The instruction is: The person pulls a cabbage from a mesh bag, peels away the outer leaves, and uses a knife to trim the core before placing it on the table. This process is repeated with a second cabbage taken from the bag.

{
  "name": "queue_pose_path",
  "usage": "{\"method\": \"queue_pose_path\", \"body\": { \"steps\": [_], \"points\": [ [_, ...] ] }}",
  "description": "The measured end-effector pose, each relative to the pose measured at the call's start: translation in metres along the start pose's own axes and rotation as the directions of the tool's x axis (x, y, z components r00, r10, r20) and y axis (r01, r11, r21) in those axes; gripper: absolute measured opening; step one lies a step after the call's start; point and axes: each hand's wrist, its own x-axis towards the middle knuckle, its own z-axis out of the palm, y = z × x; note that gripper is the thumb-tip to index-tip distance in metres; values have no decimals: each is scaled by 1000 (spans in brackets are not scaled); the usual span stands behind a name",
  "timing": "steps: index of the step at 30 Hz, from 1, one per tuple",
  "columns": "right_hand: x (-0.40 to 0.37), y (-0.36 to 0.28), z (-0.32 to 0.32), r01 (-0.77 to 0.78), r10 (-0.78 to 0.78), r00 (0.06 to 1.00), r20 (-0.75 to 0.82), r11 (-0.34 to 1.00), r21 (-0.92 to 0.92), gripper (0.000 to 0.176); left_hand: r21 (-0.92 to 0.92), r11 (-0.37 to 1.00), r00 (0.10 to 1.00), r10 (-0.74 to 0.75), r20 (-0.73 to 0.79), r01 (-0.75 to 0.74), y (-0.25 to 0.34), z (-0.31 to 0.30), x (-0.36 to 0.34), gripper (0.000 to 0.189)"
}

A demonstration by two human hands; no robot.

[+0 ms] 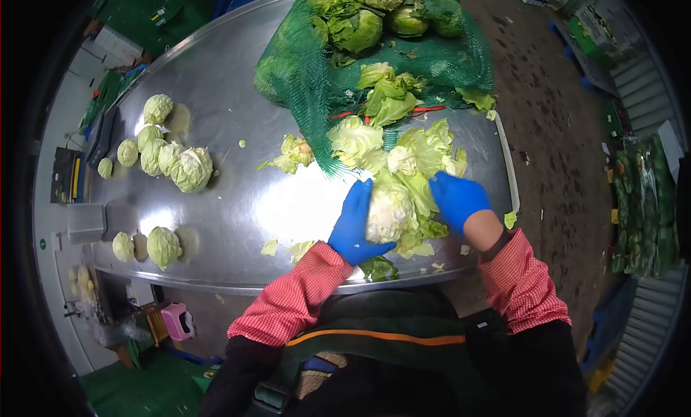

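A pale green cabbage [389,214] sits near the front edge of the metal table, partly stripped of its outer leaves. My left hand [356,225], in a blue glove, curves around its left side, thumb and fingers spread along it. On the other side, my gloved right hand [458,200] has its fingers bent against a loose cabbage leaf [417,189] at the head's upper right; the fingertips are partly hidden. Torn leaves [425,147] lie beyond and beneath the cabbage.
A green mesh bag [295,86] with several untrimmed cabbages [358,32] stands at the table's far side. Several trimmed cabbages [191,170] rest on the left of the metal table [230,79]. A clear plastic bin [86,223] is beyond its left end.
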Motion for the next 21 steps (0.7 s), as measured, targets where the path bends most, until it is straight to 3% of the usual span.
{"method": "queue_pose_path", "body": {
  "steps": [3,4,5,7,9,11,12,13,15,16,17,19,21],
  "points": [
    [4,-18,-13,-39,51,997,-64,985,169,39,51,998,998,-31,57,28,13,0,2,117],
    [3,-26,-4,165,-113,955,-274,971,174,47,54,999,999,4,47,-7,11,2,3,115],
    [6,-35,-1,160,-135,976,-170,977,144,43,71,996,997,52,54,-56,12,3,4,114],
    [25,-47,6,200,-179,973,-147,970,139,33,107,983,987,142,76,-150,12,4,2,112],
    [53,-39,18,123,-101,985,-141,980,156,25,123,969,976,203,85,-212,14,5,-8,102],
    [74,-7,43,81,-24,948,-318,983,166,20,150,937,945,295,143,-315,17,3,-16,97],
    [73,-1,38,14,27,973,-231,985,173,21,160,919,932,349,98,-361,18,3,-22,95],
    [74,2,33,-51,77,987,-142,983,174,22,120,951,958,278,68,-285,19,2,-29,94],
    [65,2,37,0,38,985,-168,976,218,25,26,993,993,117,28,-118,28,-3,-42,94],
    [59,2,40,19,27,982,-185,970,241,27,3,997,995,71,-68,-71,33,-6,-39,90],
    [53,0,41,21,26,984,-176,966,257,29,13,1000,995,30,-92,-29,34,-12,-30,86],
    [42,-10,40,35,12,987,-162,957,287,31,71,972,970,-216,-114,225,41,-22,-6,84],
    [30,-20,37,-46,52,999,0,891,451,49,164,949,963,-258,-78,268,31,-24,10,77]
  ]
}}
